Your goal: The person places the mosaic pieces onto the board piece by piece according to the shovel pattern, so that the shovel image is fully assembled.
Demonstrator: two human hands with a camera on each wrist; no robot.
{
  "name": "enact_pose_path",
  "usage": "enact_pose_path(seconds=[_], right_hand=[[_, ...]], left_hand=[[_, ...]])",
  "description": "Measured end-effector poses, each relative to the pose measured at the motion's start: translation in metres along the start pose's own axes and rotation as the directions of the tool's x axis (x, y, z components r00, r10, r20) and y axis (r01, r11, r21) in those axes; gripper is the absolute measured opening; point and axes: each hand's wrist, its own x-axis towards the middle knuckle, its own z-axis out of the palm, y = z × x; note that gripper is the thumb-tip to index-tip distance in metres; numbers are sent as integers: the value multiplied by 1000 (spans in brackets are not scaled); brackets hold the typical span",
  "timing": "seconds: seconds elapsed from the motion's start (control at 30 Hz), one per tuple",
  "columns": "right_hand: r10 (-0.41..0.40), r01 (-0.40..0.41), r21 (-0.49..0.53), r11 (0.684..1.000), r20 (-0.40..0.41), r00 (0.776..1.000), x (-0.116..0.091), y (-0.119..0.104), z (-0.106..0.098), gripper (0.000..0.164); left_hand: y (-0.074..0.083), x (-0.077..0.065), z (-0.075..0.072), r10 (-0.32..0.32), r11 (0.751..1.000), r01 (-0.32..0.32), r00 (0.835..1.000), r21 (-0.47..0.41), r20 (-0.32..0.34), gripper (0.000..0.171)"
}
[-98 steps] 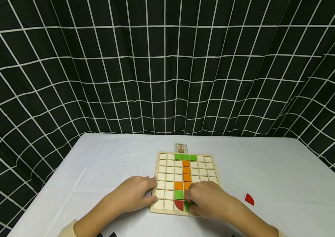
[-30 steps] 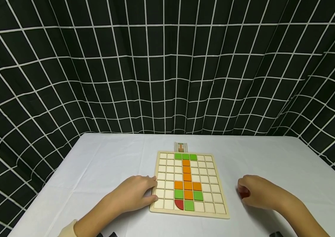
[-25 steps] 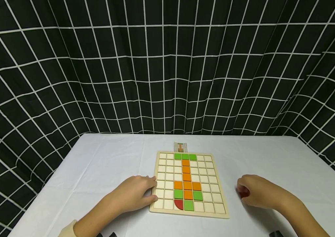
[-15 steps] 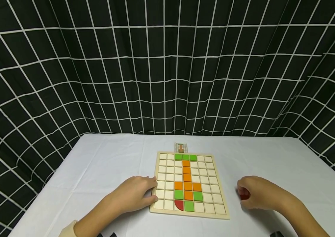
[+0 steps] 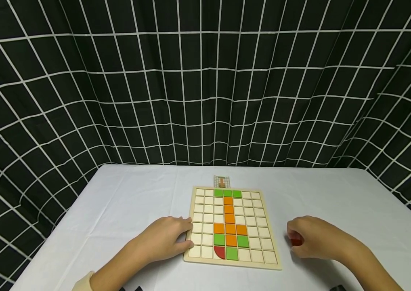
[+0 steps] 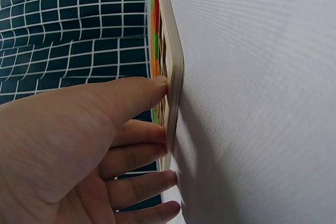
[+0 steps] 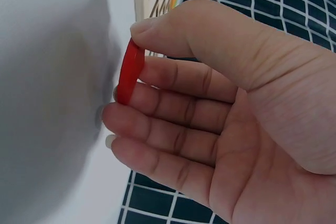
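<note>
A square wooden board (image 5: 245, 264) with cream cells lies on the white table. Its orange and green tiles form a tall figure, and a red quarter-circle tile (image 5: 219, 252) lies in the bottom row beside a green tile (image 5: 232, 254). My left hand (image 5: 167, 238) rests at the board's left edge, thumb and fingertips touching the rim, fingers fairly straight. Right of the board, my right hand (image 5: 316, 238) pinches a second red quarter-circle tile (image 7: 129, 69) between thumb and fingers. In the head view that hand mostly hides this tile, close over the table.
A small picture card (image 5: 221, 181) showing a grid lies just behind the board. Behind the white table (image 5: 125, 198) hangs a black curtain (image 5: 198, 89) with white grid lines, enclosing the sides too.
My right hand has left the board's lower cells, picked up the red quarter-circle tile from the table on the right, and lately shifted slightly left with it. My left hand has stayed put.
</note>
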Motion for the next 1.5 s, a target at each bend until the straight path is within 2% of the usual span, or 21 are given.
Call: enact_pose_path(seconds=[0.17, 0.47, 0.9, 1.23, 1.5], right_hand=[[-45, 45, 8, 999, -24, 999, 1, -5, 0, 26], [-75, 75, 11, 997, -25, 997, 5, -14, 1, 27], [-167, 162, -69, 984, -71, 983, 13, -32, 6, 30], [-152, 152, -36, 988, -20, 988, 20, -46, 8, 29], [-179, 178, -58, 982, -10, 984, 25, -55, 12, 26]], left_hand=[[0, 0, 0, 3, 1000, -3, 1000, 6, -8, 28], [0, 0, 0, 5, 1000, -5, 1000, -2, -3, 27], [-1, 1, 1, 1, 1000, -1, 1000, 4, -4, 26], [-1, 2, 3, -11, 1000, 11, 1000, 12, 2, 19], [-1, 1, 2, 4, 1000, -4, 1000, 11, -6, 28]])
